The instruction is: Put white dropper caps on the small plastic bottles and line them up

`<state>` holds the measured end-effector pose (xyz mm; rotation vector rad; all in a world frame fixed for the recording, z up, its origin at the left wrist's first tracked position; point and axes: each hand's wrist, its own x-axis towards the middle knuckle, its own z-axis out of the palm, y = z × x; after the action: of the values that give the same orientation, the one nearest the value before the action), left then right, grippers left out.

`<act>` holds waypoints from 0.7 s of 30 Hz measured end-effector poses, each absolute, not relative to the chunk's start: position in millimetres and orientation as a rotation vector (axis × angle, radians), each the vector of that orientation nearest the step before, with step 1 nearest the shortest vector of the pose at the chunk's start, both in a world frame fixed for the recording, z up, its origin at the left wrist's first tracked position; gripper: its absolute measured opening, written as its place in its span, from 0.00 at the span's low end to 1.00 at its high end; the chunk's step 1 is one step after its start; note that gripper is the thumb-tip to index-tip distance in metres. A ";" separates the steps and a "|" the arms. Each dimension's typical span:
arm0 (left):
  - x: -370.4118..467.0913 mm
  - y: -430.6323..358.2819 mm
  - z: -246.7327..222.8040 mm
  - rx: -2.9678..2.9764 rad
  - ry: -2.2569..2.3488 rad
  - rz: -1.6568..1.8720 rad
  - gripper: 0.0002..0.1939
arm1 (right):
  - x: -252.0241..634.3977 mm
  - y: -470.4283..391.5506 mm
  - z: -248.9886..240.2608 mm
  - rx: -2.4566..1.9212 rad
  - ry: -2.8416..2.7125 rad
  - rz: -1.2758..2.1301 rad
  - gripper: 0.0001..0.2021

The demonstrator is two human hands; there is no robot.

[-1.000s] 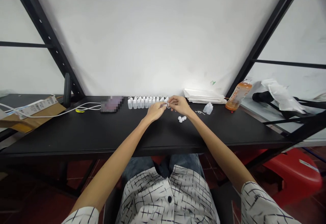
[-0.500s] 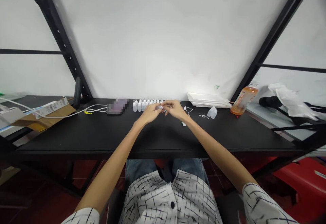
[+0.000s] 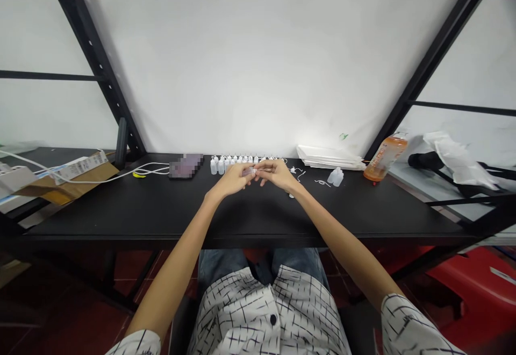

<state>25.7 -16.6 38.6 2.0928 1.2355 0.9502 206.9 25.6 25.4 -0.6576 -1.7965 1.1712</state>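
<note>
Between my two hands, above the middle of the black table, is a small translucent plastic bottle [image 3: 249, 172]. My left hand [image 3: 230, 180] is closed around its body, tilting it to the right. At the bottle's right end, the fingertips of my right hand [image 3: 281, 174] are pinched together; what exactly they grip there is too small to tell. Just behind my hands, rows of small white dropper bottles [image 3: 220, 166] stand upright, partly covered by my fingers. Small white caps with thin strips [image 3: 299, 172] lie beside my right wrist, partly hidden by it.
A few small bottles [image 3: 336, 176] stand together on the right, near a curly white strip [image 3: 322, 183]. Farther back are stacked white sheets [image 3: 328, 158] and a tilted drink bottle [image 3: 385, 158]. On the left lie a phone-like blurred object [image 3: 185, 167], a white cable [image 3: 121, 175] and cardboard [image 3: 76, 183].
Both hands have shifted slightly, and more of the bottle shows between them. My right fingers have straightened a little at its end. The camera view has tilted slightly.
</note>
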 end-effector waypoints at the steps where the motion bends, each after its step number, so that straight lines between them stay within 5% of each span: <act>1: 25.4 -16.5 37.7 2.123 1.225 0.944 0.20 | 208.0 25.3 26.2 -0.658 -1.794 1.169 0.17; 8: 15.4 -19.2 33.0 2.308 1.380 0.895 0.24 | 209.6 20.5 28.6 -0.645 -1.788 1.079 0.15; 21: 26.0 -23.4 35.1 2.624 1.505 1.017 0.17 | 215.8 19.6 30.0 -0.582 -1.714 1.215 0.17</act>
<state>26.0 -23.4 35.1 2.6245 1.5049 1.0172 215.8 19.6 30.0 -0.5822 -1.7145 1.2150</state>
